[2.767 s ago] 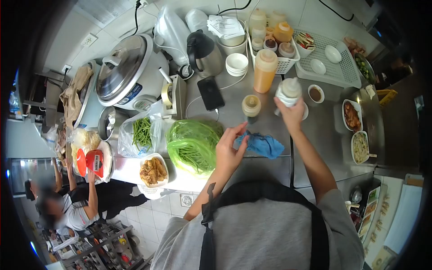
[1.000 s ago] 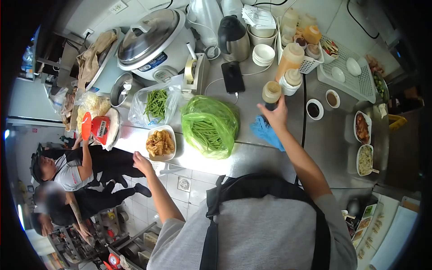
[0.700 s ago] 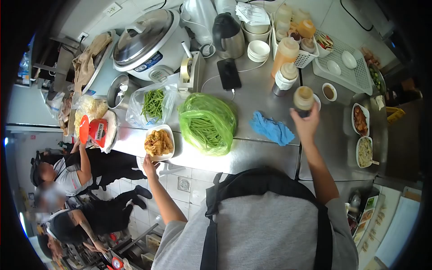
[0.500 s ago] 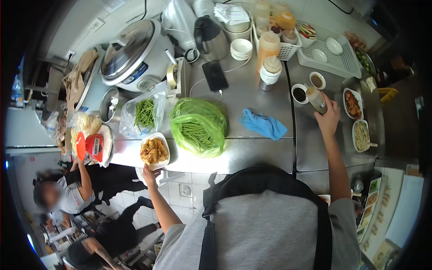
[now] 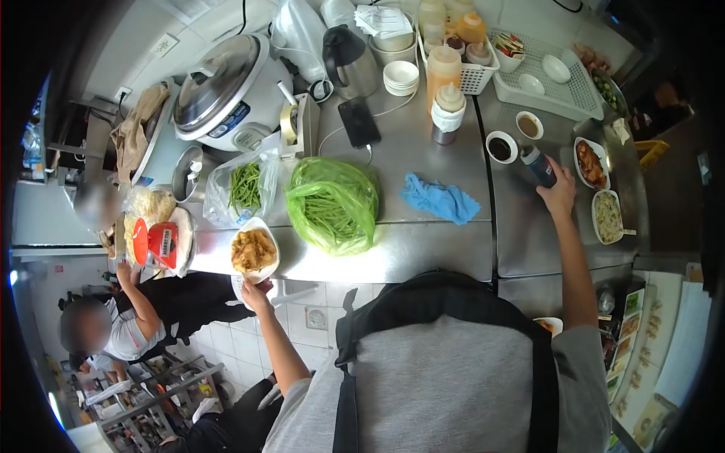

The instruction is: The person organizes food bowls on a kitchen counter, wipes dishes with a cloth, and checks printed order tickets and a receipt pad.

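Note:
My left hand [image 5: 257, 293] grips the near rim of a white bowl of golden fried pieces [image 5: 253, 251] at the counter's front edge. In my right hand [image 5: 559, 192] is a small dark bottle [image 5: 538, 166] with a pale cap, tilted toward the upper left. Its label cannot be read. Close to it are a small bowl of dark sauce [image 5: 500, 148] and a small bowl of brown sauce [image 5: 529, 125]. To the right of this hand stand a dish of browned meat [image 5: 591, 164] and a dish of pale chopped food [image 5: 606, 217].
A green bag of long beans [image 5: 331, 208], a clear bag of cut beans [image 5: 244, 188] and a blue cloth [image 5: 439, 199] lie on the steel counter [image 5: 434, 245]. Behind are a rice cooker [image 5: 219, 94], a phone [image 5: 359, 123] and sauce bottles [image 5: 444, 72]. Other people are at left.
My right hand and the bottle have shifted slightly right, away from the dark sauce bowl. My left hand stays at the bowl of fried pieces. The people at left have moved, and the view has shifted slightly.

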`<action>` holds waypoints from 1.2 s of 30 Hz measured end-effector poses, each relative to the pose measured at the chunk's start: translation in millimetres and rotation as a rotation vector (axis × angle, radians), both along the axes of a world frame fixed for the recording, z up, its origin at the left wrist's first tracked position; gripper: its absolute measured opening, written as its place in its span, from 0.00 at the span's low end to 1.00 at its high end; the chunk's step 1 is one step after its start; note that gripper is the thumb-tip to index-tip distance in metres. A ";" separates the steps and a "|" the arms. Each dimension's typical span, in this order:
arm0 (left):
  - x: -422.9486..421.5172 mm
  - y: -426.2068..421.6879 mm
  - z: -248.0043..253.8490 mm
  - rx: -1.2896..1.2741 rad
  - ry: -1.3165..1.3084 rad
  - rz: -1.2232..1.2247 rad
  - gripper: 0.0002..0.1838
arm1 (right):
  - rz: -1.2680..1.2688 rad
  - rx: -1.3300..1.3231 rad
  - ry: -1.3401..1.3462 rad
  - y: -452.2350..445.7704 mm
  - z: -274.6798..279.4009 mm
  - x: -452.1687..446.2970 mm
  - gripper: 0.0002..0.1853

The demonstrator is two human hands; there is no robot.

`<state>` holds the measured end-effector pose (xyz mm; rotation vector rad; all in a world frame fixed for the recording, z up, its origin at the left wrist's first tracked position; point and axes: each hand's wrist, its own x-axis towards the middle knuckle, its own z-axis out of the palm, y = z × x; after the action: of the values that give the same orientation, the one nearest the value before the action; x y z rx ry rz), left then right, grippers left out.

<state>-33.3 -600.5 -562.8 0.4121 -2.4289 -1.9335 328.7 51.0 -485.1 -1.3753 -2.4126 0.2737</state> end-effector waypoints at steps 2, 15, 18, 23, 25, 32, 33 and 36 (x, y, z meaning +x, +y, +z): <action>5.9 6.6 31.0 -0.009 0.048 0.004 0.21 | 0.114 -0.084 0.260 6.1 -16.9 -1.9 0.42; 51.9 146.1 189.2 0.091 0.068 -0.407 0.22 | 0.318 -0.439 0.724 -102.5 -22.3 -179.2 0.37; 69.1 180.6 188.1 0.188 0.017 -0.497 0.21 | 0.301 -0.423 0.794 -113.4 -40.1 -193.3 0.40; 93.6 225.8 184.5 0.169 0.007 -0.627 0.23 | 0.462 -0.135 0.561 -174.5 -19.2 -129.7 0.29; 98.7 237.7 179.0 0.165 -0.011 -0.697 0.23 | 0.713 -0.079 0.333 -176.7 -43.3 -100.8 0.20; 112.4 287.7 151.2 0.159 -0.098 -1.018 0.22 | 0.272 -0.278 0.356 -118.6 -56.0 -25.0 0.10; 113.1 296.2 144.6 0.149 -0.105 -1.076 0.21 | 0.199 -0.328 0.342 -110.9 -53.6 -13.4 0.10; 117.6 325.0 126.2 0.135 -0.133 -1.265 0.21 | 0.051 -0.399 0.334 -92.2 -37.8 14.6 0.09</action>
<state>84.4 -275.5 -436.6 -1.3815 -2.9113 -2.3722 343.3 -41.2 -522.9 -1.2946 -2.1858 0.9603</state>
